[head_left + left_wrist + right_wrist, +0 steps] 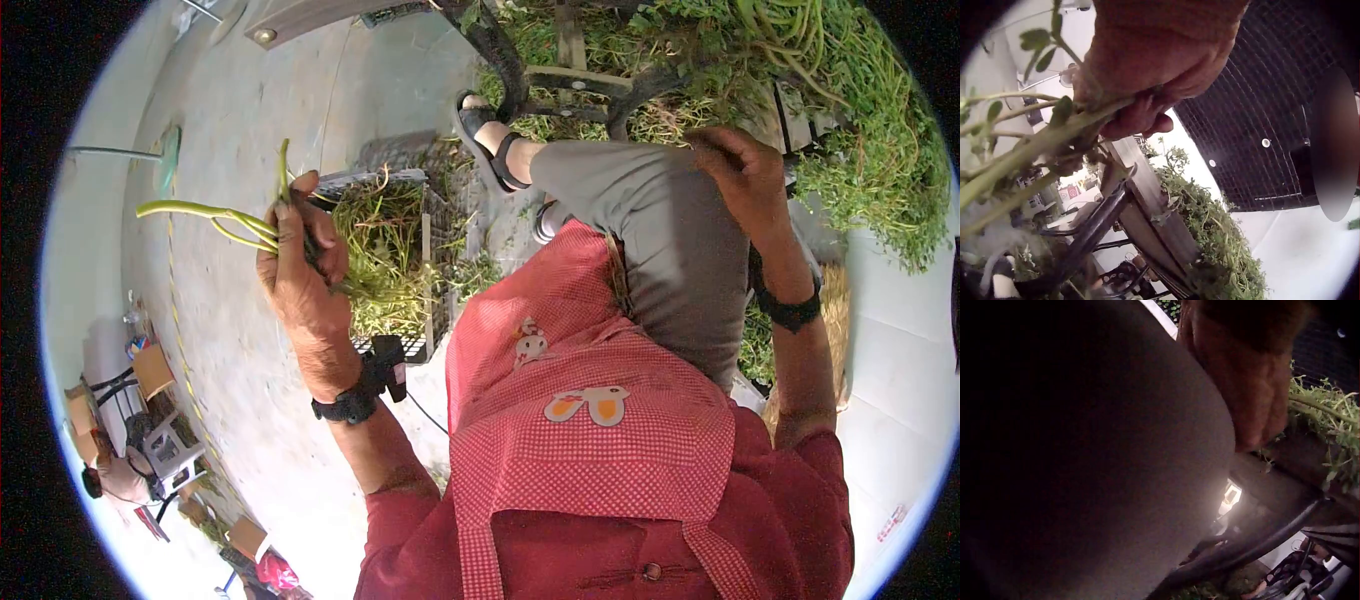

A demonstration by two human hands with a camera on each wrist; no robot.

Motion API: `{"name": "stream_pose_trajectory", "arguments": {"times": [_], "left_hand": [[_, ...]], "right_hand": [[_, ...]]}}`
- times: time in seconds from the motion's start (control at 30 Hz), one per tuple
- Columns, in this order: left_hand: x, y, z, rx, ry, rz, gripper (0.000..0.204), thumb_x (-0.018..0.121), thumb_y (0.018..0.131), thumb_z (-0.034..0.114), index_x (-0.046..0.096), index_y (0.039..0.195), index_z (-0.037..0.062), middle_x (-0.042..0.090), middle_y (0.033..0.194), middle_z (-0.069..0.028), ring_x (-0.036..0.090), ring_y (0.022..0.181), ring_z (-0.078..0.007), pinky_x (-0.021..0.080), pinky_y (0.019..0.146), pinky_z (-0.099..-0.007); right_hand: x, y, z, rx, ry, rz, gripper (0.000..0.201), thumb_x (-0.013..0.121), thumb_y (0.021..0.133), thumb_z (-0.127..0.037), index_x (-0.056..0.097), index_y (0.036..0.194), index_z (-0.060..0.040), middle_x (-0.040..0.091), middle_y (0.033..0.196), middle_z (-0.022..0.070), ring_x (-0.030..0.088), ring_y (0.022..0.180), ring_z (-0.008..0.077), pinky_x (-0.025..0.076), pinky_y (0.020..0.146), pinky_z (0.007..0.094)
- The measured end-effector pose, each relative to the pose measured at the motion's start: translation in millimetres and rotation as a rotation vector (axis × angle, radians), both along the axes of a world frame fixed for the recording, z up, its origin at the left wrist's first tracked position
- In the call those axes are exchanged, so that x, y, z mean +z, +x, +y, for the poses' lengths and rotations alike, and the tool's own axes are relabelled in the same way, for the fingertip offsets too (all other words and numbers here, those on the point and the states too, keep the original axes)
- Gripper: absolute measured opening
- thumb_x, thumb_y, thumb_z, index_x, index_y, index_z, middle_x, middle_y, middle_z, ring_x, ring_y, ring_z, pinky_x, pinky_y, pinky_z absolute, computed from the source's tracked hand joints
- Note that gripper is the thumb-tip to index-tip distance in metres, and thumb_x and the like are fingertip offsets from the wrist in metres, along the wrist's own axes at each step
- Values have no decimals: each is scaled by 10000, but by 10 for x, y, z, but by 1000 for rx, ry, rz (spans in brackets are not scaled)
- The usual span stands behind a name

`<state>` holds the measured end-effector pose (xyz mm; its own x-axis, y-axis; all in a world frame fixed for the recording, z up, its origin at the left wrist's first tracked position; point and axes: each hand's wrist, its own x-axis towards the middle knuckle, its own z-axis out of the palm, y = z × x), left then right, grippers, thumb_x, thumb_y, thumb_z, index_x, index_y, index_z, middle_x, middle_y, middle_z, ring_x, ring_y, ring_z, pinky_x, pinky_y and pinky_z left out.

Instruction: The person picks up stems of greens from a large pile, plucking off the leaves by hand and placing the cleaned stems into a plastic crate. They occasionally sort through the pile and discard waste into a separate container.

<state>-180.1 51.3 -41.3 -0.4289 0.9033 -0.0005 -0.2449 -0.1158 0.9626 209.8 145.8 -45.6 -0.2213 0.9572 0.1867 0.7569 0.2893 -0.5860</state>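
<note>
My left hand (pixel 305 250) grips a small bunch of green stems (pixel 190 208) between thumb and fingers, out to the left of the knee. Small rounded leaves (pixel 1035 40) show on these stems in the left wrist view. The palm side and part of the bunch are hidden by the fingers. My right hand (pixel 745 185) rests at the raised knee in grey trousers (pixel 640 200), its fingers loosely bent and holding nothing. In the right wrist view that hand (pixel 1250 394) lies against the dark trouser leg, its fingertips partly hidden.
Below the left hand stands a crate (pixel 427 245) of loose stems. Piled greens (pixel 880 130) cover the upper right, beside a dark-framed wooden stand (pixel 570 78). A red checked apron (pixel 600 450) covers the lap. Boxes (pixel 153 372) and a grey stool (pixel 172 450) stand far left.
</note>
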Motion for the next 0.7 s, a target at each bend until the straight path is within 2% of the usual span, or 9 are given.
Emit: {"name": "stream_pose_trajectory", "arguments": {"times": [0.1, 0.23, 0.3, 0.33, 0.4, 0.47, 0.53, 0.57, 0.7], "left_hand": [[64, 136, 18, 20, -69, -19, 259, 455, 936, 180, 562, 1077, -9, 463, 618, 27, 311, 446, -23, 239, 380, -173], [82, 45, -28, -28, -75, 68, 267, 489, 923, 203, 559, 1093, 9, 464, 620, 40, 318, 445, -23, 234, 379, -172], [115, 64, -29, -43, -58, 66, 262, 496, 922, 217, 567, 1073, 15, 463, 611, 42, 331, 446, -24, 236, 378, -174], [59, 79, -19, -82, -81, 20, 256, 491, 925, 223, 569, 1056, 17, 464, 611, 41, 335, 443, -31, 246, 379, -178], [96, 217, 32, -140, -114, -61, 249, 475, 932, 232, 572, 1022, 22, 467, 612, 34, 340, 441, -46, 266, 383, -189], [186, 478, 70, -210, -124, -121, 251, 462, 937, 241, 569, 1000, 23, 470, 613, 19, 350, 450, -61, 287, 392, -202], [236, 637, 81, -335, -88, -257, 256, 455, 942, 210, 547, 1030, -12, 502, 625, -12, 412, 483, -86, 328, 430, -217], [255, 704, 77, -340, -69, -248, 256, 455, 942, 210, 547, 1030, -12, 502, 625, -12, 412, 483, -86, 328, 430, -217], [399, 961, -24, -514, -64, -318, 259, 455, 943, 212, 553, 1026, -13, 521, 632, -24, 426, 485, -91, 356, 441, -216]], "right_hand": [[192, -44, -27, -136, -141, 19, 258, 653, 783, -198, 640, 965, -15, 653, 905, 147, 638, 843, 269, 490, 742, 328], [33, 167, -31, -193, -69, 34, 228, 631, 794, -169, 635, 967, -20, 645, 925, 162, 629, 857, 290, 488, 756, 349], [-40, 213, -104, -43, 326, -290, 216, 614, 792, -148, 629, 969, -25, 641, 921, 161, 618, 861, 313, 482, 762, 373], [17, 147, -136, -47, 365, -270, 216, 614, 792, -148, 629, 969, -25, 641, 921, 161, 618, 861, 313, 482, 762, 373], [185, -106, -307, 52, 160, -263, 222, 610, 783, -141, 624, 973, -26, 639, 927, 150, 601, 880, 341, 472, 790, 396], [197, -310, -310, 240, 157, -27, 222, 614, 771, -144, 626, 952, -17, 641, 905, 151, 602, 854, 356, 484, 754, 372], [367, -525, -347, 312, -83, 149, 213, 607, 792, -157, 629, 945, -10, 639, 850, 147, 633, 766, 275, 487, 684, 328], [424, -609, -356, 310, -61, 151, 213, 607, 792, -157, 629, 945, -10, 639, 850, 147, 633, 766, 275, 487, 684, 328], [534, -880, -452, 366, -272, 451, 218, 590, 838, -185, 631, 952, -4, 642, 782, 105, 600, 685, 101, 457, 597, 262]]}}
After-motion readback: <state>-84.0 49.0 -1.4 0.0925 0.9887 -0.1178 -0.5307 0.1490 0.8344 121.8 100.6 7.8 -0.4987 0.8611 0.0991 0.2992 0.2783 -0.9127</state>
